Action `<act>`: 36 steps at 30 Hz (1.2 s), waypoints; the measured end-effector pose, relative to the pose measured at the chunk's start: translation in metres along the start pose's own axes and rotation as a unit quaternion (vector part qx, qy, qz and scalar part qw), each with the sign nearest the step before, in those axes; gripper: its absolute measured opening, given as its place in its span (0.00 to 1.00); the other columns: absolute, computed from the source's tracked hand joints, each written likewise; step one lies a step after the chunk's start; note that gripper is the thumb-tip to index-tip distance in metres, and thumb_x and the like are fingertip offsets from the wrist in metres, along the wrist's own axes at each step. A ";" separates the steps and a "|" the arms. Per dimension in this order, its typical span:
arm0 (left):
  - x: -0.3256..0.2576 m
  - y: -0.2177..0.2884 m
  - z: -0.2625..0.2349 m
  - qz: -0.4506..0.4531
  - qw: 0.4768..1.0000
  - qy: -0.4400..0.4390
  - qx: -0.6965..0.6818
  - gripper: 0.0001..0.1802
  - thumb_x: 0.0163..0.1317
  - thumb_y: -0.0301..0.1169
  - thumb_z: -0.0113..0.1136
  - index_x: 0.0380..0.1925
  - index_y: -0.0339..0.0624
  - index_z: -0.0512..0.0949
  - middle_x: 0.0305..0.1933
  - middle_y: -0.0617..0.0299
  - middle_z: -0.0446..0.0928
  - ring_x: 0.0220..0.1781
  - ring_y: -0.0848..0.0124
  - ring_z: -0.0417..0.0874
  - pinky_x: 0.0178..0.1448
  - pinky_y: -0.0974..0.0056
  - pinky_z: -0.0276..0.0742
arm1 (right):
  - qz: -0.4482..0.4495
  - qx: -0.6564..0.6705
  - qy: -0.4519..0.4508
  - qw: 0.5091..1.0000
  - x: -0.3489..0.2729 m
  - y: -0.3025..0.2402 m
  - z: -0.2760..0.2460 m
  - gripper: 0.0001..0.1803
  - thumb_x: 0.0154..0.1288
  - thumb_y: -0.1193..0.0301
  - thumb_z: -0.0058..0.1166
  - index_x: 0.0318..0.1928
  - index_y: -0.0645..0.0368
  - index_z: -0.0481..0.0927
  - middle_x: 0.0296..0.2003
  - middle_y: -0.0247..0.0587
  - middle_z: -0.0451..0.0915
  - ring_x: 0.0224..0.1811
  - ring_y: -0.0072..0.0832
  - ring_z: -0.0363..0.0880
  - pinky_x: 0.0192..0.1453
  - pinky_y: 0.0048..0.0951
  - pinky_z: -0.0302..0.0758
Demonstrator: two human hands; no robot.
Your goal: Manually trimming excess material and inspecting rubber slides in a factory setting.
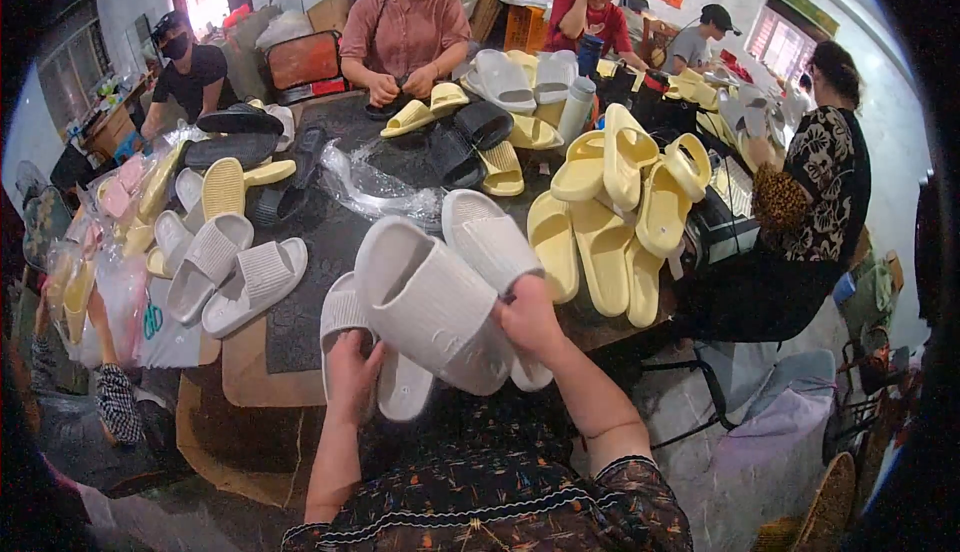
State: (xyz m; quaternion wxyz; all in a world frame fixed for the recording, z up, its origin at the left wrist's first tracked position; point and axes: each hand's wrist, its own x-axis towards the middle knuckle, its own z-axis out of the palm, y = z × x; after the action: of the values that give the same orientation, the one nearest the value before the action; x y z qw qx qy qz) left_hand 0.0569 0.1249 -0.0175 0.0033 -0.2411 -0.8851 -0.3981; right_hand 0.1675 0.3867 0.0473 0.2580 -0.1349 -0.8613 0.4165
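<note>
Several light grey ribbed-strap slide slippers are bunched in front of me, close above the table's near edge. The largest-looking slipper (430, 302) overlaps the others in the middle. My left hand (352, 367) is closed on the lower part of the left grey slipper (343, 310), its thumb toward the middle. My right hand (530, 320) grips the right grey slipper (488, 237) by its side, and its thumb reaches the edge of the middle one. Some of the fingers of both hands are hidden behind the slippers.
Cream-yellow slippers (605, 242) are piled right of my hands. A grey pair (240, 277) lies to the left. Clear plastic wrap (375, 187) and black slippers (455, 152) lie farther in. Co-workers surround the dark table (300, 347); one person's hands (402, 89) work opposite. A chair (770, 397) stands right.
</note>
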 end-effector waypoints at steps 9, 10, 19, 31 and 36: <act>-0.002 -0.018 0.007 0.019 0.998 0.032 0.043 0.20 0.53 0.42 0.69 0.24 0.35 0.74 0.28 0.48 0.74 0.32 0.49 0.77 0.36 0.50 0.72 | 0.043 0.417 0.214 0.882 0.158 0.084 0.036 0.10 0.70 0.70 0.51 0.45 0.63 0.74 0.35 0.33 0.76 0.33 0.22 0.70 0.37 0.27 0.69; 0.000 -0.015 0.008 -0.004 0.998 -0.004 0.055 0.20 0.53 0.42 0.69 0.23 0.35 0.73 0.27 0.48 0.74 0.31 0.50 0.77 0.35 0.51 0.72 | 0.084 0.398 0.280 0.869 0.186 0.104 0.030 0.10 0.69 0.71 0.50 0.43 0.67 0.75 0.32 0.34 0.77 0.32 0.24 0.70 0.37 0.28 0.69; -0.005 -0.020 0.004 0.000 0.999 0.031 0.037 0.20 0.53 0.41 0.69 0.22 0.37 0.72 0.23 0.51 0.72 0.28 0.54 0.75 0.32 0.53 0.70 | 0.261 0.259 0.346 0.863 0.259 0.138 0.018 0.29 0.58 0.66 0.48 0.56 0.74 0.73 0.54 0.64 0.75 0.56 0.50 0.75 0.58 0.41 0.71; 0.000 -0.010 0.005 0.009 0.998 0.003 0.055 0.18 0.53 0.40 0.68 0.25 0.36 0.74 0.27 0.50 0.75 0.30 0.51 0.78 0.34 0.51 0.72 | 0.150 0.431 0.296 0.839 0.226 0.109 0.041 0.14 0.69 0.70 0.43 0.48 0.65 0.76 0.37 0.38 0.77 0.37 0.29 0.71 0.44 0.32 0.70; -0.004 -0.016 0.009 0.019 0.999 0.043 0.023 0.18 0.53 0.39 0.68 0.25 0.35 0.73 0.27 0.47 0.75 0.32 0.49 0.76 0.36 0.50 0.71 | 0.039 0.425 0.122 0.896 0.175 0.001 -0.001 0.07 0.69 0.68 0.48 0.44 0.53 0.76 0.23 0.22 0.65 0.22 0.15 0.62 0.25 0.23 0.61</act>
State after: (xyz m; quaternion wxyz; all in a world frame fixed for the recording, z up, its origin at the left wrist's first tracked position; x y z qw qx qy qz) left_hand 0.0550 0.1206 -0.0363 0.0547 -0.2405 -0.8881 -0.3879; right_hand 0.0228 0.4660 0.1056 0.3778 -0.0955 -0.5582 0.7325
